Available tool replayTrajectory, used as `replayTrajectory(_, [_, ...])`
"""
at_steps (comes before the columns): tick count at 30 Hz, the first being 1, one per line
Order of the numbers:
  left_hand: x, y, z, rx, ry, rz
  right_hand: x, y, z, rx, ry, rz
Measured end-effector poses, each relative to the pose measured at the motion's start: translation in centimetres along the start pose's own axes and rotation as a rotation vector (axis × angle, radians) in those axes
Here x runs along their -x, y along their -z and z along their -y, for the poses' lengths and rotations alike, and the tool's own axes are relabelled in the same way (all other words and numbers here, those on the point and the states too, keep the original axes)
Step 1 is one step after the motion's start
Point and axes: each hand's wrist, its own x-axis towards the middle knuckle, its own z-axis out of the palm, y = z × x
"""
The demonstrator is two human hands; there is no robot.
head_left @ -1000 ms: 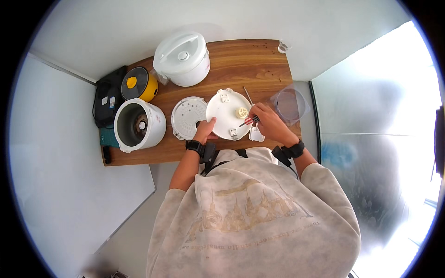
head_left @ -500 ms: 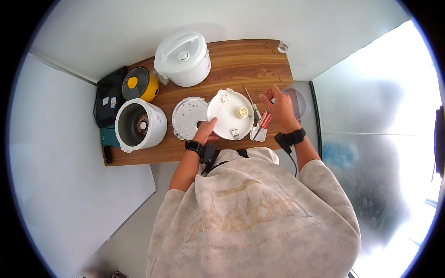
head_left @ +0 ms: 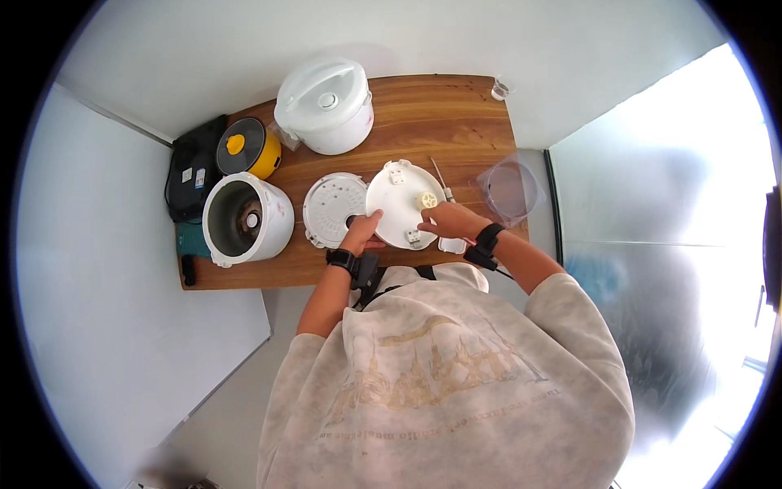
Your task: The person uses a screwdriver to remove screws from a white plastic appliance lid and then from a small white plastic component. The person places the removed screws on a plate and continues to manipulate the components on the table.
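My left hand (head_left: pixel 364 231) grips the left edge of a round white rice cooker lid (head_left: pixel 393 213), thumb on top. A cream knob-like part (head_left: pixel 427 200) stands out of the lid's face, with small white brackets near its rim. My right hand (head_left: pixel 450 223) is over the lid's right side, its fingers pinched together just below the cream part; what they hold, if anything, is too small to make out. Left of the lid lies a round perforated inner plate (head_left: pixel 334 204). A screwdriver (head_left: pixel 441 178) lies beyond my right hand, and a small white piece (head_left: pixel 452 244) sits below it.
An opened white cooker body (head_left: pixel 273 218) stands at the left, with a yellow pot (head_left: pixel 265 155) and a black case (head_left: pixel 189 175) behind. A closed white rice cooker (head_left: pixel 334 122) is at the back. A clear plastic container (head_left: pixel 511 194) and a small glass (head_left: pixel 500 90) stand along the right edge.
My right hand has moved left and down from beside the lid to over its right side. The red-striped item beneath it is now mostly covered. My left hand keeps its hold.
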Motion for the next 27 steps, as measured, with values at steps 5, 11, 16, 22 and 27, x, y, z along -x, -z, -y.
replayTrajectory(5, [0.1, -0.2, -0.2, 0.01, 0.007, -0.001, -1.5, -3.1, -0.5, 0.123, -0.059, 0.046])
replayTrajectory(11, [0.0, 0.0, -0.1, -0.001, 0.01, -0.01, -2.2, -5.1, -0.1, 0.185, -0.028, -0.02])
replayTrajectory(16, [0.2, -0.1, -0.3, 0.001, 0.008, 0.007, -2.5, -5.9, -1.1, 0.19, -0.011, -0.084])
replayTrajectory(22, [0.1, -0.2, -0.3, 0.018, 0.021, 0.018, -2.7, -5.6, -0.5, 0.167, -0.041, -0.064])
replayTrajectory(27, [0.0, -0.1, -0.2, 0.009, 0.008, 0.021, -1.9, -4.0, -0.6, 0.054, -0.162, -0.097])
